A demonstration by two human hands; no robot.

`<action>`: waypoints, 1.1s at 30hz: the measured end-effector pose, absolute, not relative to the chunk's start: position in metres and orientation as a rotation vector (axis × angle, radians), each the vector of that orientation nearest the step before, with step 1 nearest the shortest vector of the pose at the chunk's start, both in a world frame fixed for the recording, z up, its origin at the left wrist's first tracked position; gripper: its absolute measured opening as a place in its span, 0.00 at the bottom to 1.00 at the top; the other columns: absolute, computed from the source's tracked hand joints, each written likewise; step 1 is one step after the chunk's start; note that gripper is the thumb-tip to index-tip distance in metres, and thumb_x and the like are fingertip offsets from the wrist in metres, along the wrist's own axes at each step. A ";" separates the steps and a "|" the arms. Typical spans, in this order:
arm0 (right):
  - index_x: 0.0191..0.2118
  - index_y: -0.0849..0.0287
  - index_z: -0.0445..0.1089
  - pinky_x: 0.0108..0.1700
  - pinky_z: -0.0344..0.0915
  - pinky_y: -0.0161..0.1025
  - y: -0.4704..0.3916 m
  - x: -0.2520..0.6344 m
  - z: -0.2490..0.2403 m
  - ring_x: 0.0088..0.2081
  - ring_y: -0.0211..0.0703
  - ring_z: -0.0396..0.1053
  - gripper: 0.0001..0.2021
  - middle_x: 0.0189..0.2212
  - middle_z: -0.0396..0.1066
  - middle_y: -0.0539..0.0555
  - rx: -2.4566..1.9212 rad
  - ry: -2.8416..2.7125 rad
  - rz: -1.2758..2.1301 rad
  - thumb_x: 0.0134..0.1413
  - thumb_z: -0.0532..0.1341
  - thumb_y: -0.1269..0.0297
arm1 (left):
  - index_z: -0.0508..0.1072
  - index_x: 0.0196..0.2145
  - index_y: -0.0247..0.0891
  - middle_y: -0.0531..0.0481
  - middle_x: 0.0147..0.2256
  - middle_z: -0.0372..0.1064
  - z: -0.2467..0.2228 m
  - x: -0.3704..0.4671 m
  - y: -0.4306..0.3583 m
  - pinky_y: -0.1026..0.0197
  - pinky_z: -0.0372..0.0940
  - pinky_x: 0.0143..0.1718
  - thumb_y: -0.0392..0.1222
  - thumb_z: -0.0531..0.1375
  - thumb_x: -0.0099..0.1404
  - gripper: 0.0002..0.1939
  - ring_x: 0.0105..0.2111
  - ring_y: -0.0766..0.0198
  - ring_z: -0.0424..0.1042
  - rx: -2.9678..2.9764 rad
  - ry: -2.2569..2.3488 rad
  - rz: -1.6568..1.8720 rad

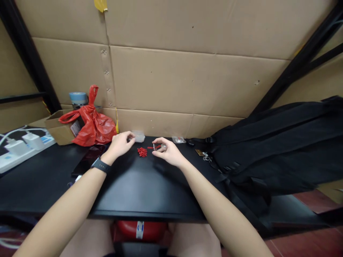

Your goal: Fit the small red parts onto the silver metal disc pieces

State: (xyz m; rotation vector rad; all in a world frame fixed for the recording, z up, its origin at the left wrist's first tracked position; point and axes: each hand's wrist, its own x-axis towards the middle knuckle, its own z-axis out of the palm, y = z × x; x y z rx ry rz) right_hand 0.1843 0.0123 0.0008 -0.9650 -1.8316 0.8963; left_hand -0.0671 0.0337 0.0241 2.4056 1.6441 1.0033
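My left hand, with a dark watch on its wrist, is at the left end of a small clear plastic box. Its thumb and index finger curve with a slight gap between them, and I make out nothing held. In my right hand, thumb and index finger pinch a small shiny metal piece. A thin red cord loop shows at the fingers, but how it joins the metal is unclear. Between the hands, a small pile of red cords lies on the black table.
At the left are a red plastic bag, a cardboard box, a power strip and a dark phone-like slab. A clear packet lies at the back. Keys and a black backpack occupy the right.
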 end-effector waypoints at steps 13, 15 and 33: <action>0.45 0.55 0.67 0.40 0.68 0.41 0.028 0.211 -0.002 0.30 0.37 0.67 0.16 0.41 0.70 0.53 -1.101 -2.076 0.456 0.48 0.64 0.65 | 0.69 0.60 0.45 0.41 0.65 0.59 -0.012 -0.080 0.059 0.36 0.59 0.57 0.44 0.54 0.66 0.25 0.62 0.43 0.60 2.675 1.671 0.488; 0.45 0.55 0.67 0.40 0.68 0.40 0.027 0.211 -0.001 0.30 0.37 0.67 0.16 0.41 0.70 0.52 -1.097 -2.076 0.457 0.49 0.65 0.65 | 0.69 0.60 0.45 0.40 0.65 0.58 -0.012 -0.080 0.060 0.36 0.59 0.57 0.43 0.54 0.66 0.25 0.61 0.43 0.60 2.681 1.700 0.557; 0.45 0.56 0.67 0.39 0.68 0.40 0.027 0.209 -0.002 0.30 0.37 0.67 0.16 0.40 0.70 0.52 -1.080 -2.097 0.498 0.49 0.65 0.65 | 0.73 0.56 0.49 0.47 0.62 0.64 -0.019 -0.073 0.067 0.41 0.57 0.56 0.37 0.49 0.68 0.23 0.61 0.49 0.60 2.750 1.588 0.578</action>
